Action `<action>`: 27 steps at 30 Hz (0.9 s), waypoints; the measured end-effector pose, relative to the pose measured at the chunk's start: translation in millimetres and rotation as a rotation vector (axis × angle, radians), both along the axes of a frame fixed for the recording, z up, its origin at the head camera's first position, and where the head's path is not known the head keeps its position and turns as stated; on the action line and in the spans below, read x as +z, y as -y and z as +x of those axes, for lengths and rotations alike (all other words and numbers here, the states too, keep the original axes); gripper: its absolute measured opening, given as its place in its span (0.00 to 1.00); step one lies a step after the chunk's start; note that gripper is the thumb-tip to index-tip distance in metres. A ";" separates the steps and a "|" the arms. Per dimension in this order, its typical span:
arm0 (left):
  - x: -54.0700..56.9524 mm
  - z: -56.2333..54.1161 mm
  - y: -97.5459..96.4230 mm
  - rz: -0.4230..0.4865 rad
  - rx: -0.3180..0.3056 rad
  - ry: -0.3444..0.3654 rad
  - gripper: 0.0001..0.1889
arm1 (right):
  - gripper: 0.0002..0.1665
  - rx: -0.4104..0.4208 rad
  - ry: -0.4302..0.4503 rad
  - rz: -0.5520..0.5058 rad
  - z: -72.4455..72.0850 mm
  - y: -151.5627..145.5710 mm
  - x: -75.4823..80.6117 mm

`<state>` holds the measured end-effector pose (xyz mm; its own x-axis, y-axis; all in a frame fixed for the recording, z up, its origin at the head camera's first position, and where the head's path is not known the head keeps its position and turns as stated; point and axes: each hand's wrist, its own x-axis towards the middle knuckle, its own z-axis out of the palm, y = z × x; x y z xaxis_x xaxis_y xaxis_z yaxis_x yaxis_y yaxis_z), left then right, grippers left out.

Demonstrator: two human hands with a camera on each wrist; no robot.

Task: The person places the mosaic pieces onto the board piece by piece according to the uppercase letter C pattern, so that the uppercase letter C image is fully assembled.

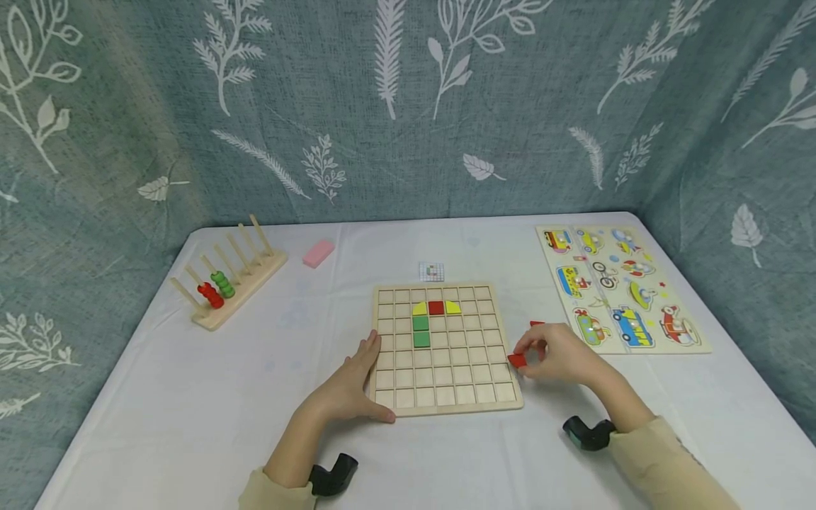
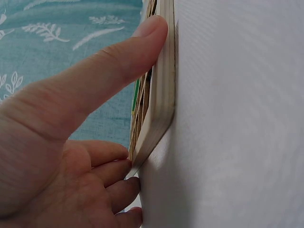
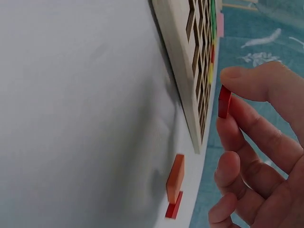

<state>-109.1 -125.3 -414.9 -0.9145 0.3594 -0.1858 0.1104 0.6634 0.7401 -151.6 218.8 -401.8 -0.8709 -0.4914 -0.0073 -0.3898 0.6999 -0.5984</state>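
Observation:
A wooden grid board lies on the white table, with green tiles, a red tile and yellow curved tiles in its cells. My left hand rests at its near left corner. The thumb lies along the near edge and the fingers touch the left side. Just off the board's right edge, my right hand pinches a small red tile between thumb and fingers. Below that hand in the right wrist view, an orange-looking tile and a red tile lie on the table.
Behind the board is a small pattern card. A pink block and a wooden peg stand with red and green beads are at left. A vehicle picture puzzle lies at right. A patterned cloth hangs behind the table.

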 end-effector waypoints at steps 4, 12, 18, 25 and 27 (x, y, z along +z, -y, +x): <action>0.8 0.1 -0.1 0.005 -0.001 0.001 0.66 | 0.11 0.007 0.001 -0.011 -0.6 9.0 -0.4; 0.7 0.0 0.0 0.007 0.000 0.004 0.66 | 0.11 0.016 -0.007 -0.003 -3.9 26.9 -1.3; -1.0 -0.6 0.7 0.007 -0.003 0.007 0.66 | 0.11 0.026 0.015 -0.025 -7.0 42.7 1.3; 0.1 -1.0 0.4 0.006 -0.002 0.002 0.66 | 0.10 0.048 0.029 -0.022 -11.4 60.2 5.8; 0.2 -1.0 0.3 0.006 -0.002 0.004 0.66 | 0.10 0.050 0.038 -0.023 -12.1 65.7 6.6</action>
<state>-110.1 -125.6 -414.6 -0.9132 0.3622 -0.1870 0.1087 0.6585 0.7447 -163.8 153.1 -395.3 -0.8447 -0.5344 -0.0281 -0.4006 0.6663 -0.6290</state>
